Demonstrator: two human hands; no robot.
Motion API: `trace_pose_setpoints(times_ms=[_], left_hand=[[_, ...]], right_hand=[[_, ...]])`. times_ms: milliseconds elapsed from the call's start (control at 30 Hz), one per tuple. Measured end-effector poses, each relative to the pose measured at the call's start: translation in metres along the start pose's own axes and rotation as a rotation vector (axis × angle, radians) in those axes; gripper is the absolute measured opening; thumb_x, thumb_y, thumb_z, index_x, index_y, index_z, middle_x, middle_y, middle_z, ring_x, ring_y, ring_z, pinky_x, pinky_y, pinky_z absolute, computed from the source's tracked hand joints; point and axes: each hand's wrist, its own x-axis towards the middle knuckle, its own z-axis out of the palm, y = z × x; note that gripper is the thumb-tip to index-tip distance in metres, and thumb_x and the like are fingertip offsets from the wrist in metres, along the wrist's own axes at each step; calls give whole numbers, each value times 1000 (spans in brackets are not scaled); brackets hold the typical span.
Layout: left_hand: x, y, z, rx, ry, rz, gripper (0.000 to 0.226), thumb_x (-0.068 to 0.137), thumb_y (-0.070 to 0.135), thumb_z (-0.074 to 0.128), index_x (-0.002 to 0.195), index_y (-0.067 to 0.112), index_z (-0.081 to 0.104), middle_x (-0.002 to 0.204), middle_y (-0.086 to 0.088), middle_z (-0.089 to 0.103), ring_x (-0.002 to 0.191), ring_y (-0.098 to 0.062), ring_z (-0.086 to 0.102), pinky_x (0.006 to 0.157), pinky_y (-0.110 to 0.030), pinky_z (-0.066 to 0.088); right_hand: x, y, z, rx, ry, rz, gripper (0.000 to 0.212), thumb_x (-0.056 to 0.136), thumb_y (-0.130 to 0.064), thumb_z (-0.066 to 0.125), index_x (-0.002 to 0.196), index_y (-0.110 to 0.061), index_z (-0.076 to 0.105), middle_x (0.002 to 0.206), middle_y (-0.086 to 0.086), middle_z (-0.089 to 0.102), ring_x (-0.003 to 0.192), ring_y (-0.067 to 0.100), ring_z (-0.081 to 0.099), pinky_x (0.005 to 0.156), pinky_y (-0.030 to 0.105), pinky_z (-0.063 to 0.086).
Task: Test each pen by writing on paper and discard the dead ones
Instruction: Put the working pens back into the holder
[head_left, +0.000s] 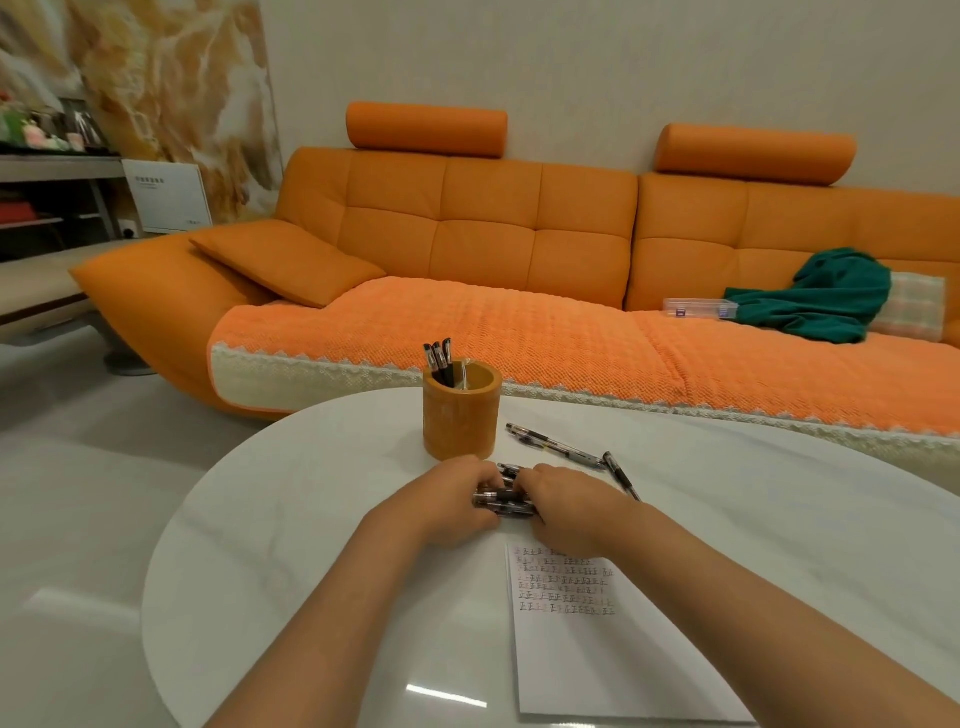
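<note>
A bundle of black-and-clear pens (503, 500) lies on the white table just in front of the orange pen holder (461, 415). My left hand (453, 505) grips the bundle from the left and my right hand (565, 506) grips it from the right, fingers curled round the pens. Three pens (439, 358) stand in the holder. Two loose pens lie to the right, a long one (556, 446) and a shorter one (621, 475). A sheet of paper (613, 654) with rows of written marks lies below my right hand.
The round white table (291, 561) stands before an orange sofa (519, 312). On the sofa lie a green cloth (826, 296) and a clear plastic box (698, 307). A shelf (52, 171) stands at the far left.
</note>
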Motion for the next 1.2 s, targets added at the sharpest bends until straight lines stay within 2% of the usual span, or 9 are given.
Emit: trace_pose_setpoints(times_ms=[233,333,467,633,800,900,1000,1100,1200], left_hand=[[-1,1,-12,-268,100,-11,49,84,30,79,124,33,51,118,11,56,85,-6,58,71,-19,48],[0,5,-24,-511,187,32,36,85,22,79,113,30,58,97,1,69,79,-18,68,62,-28,57],[2,16,-36,-694,383,89,41,89,16,75,124,25,56,105,-3,70,85,-23,70,69,-42,61],[5,17,-46,-687,559,190,57,89,42,69,136,61,42,98,-5,63,88,-22,65,80,-44,57],[10,12,-61,-554,611,191,45,94,26,67,132,47,57,88,-2,55,76,-19,59,75,-43,56],[13,8,-67,-553,634,191,41,96,28,65,132,46,57,92,3,58,78,-8,57,72,-25,52],[20,0,-69,-603,730,136,45,101,28,57,139,48,45,108,13,60,90,1,56,71,-13,45],[27,-17,-67,-561,791,23,53,100,23,57,147,36,38,126,8,53,110,-9,54,88,-32,52],[34,-29,-61,-405,669,-102,67,93,29,67,151,29,33,147,2,36,137,-20,37,108,-42,41]], right_hand=[[-1,0,-11,89,38,13,19,99,-13,41,116,-16,49,102,4,45,86,20,50,77,37,46],[2,-1,-29,294,39,45,12,99,-15,40,108,-20,46,100,4,53,83,19,53,73,39,48],[4,-7,-50,708,63,16,18,101,-12,41,116,-19,48,95,2,60,84,19,57,77,38,49],[13,-13,-62,1102,47,-39,33,102,-1,42,123,-24,52,90,11,58,80,24,59,90,54,51],[23,-18,-64,1305,-39,-78,29,101,4,41,124,-4,57,102,15,66,91,27,67,95,54,52],[30,-20,-68,1325,-42,-100,23,100,5,42,117,0,57,93,13,64,85,27,65,92,48,52],[38,-19,-84,1356,95,-55,24,100,6,44,117,-6,57,87,10,63,81,24,63,84,39,55],[58,-18,-103,1443,374,-6,28,100,6,44,125,-4,52,87,10,63,80,24,63,85,42,54],[83,-18,-113,1469,634,42,24,102,4,42,120,-10,51,89,9,62,80,22,63,83,42,55]])
